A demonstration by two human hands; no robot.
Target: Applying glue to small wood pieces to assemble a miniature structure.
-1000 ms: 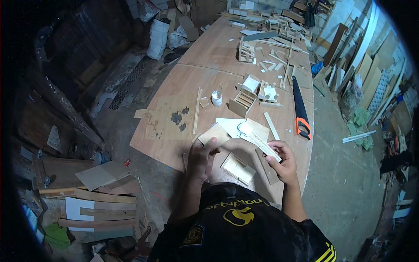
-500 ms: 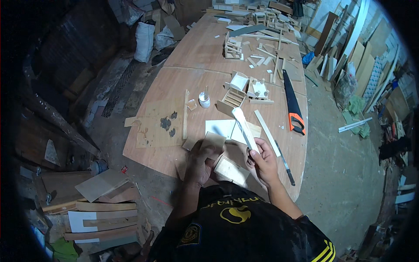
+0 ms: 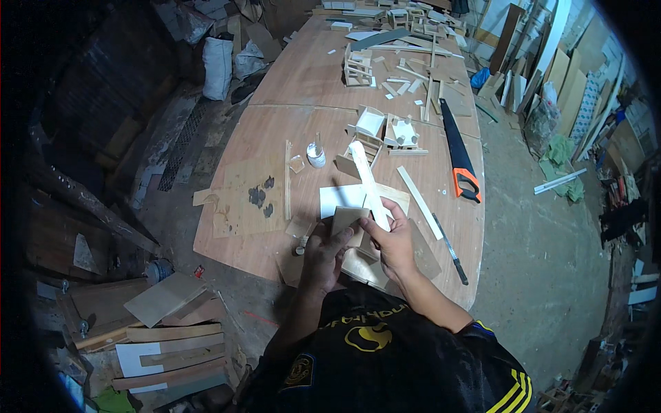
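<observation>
Just over the table's near edge, my left hand [image 3: 326, 253] is closed on a small flat wooden piece [image 3: 349, 217]. My right hand [image 3: 392, 239] grips the lower end of a long, pale flat stick [image 3: 367, 180], which points away from me. The fingers of both hands nearly meet at the wooden piece; whether the stick touches it I cannot tell. Below them, close to my body, lies a small wooden box-like piece [image 3: 365, 267], partly covered by my hands. Past the stick's far end stand small wooden slatted assemblies [image 3: 370, 122].
A jar with a brush-like handle [image 3: 316, 157] stands left of the assemblies, near a glue-stained board [image 3: 237, 196]. Rightward lie a white strip [image 3: 420, 202], a thin dark blade [image 3: 451, 249] and a handsaw [image 3: 456, 148]. Wood scraps [image 3: 406, 79] cover the far table.
My right hand has moved left, bringing the stick closer to the wooden piece in my left hand. The box-like piece is now more covered. The view has shifted slightly.
</observation>
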